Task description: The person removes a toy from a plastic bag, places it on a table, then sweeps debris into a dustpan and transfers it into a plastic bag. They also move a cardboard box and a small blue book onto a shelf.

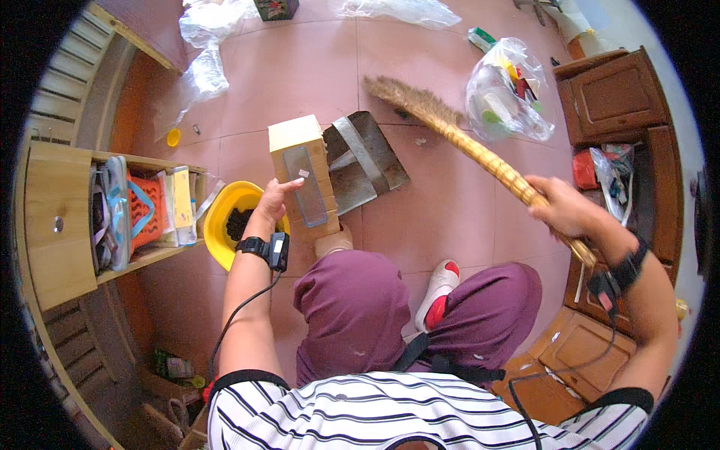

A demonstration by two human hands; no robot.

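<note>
My right hand grips the tan handle of a short straw broom. The broom's bristles reach up and left over the floor, past a dark metal dustpan with a grey band across it. My left hand is at the near-left side of a long cardboard box. One digit stretches over a clear plastic piece on the box, close to a small white patch; the other fingers are mostly hidden. The box stands directly left of the dustpan. Beneath my left wrist is a yellow bin with dark contents.
An open wooden drawer on the left holds an orange basket and other items. Ahead on the tiled floor lie plastic sheeting, a yellow cap and a filled clear bag. Brown cabinets line the right.
</note>
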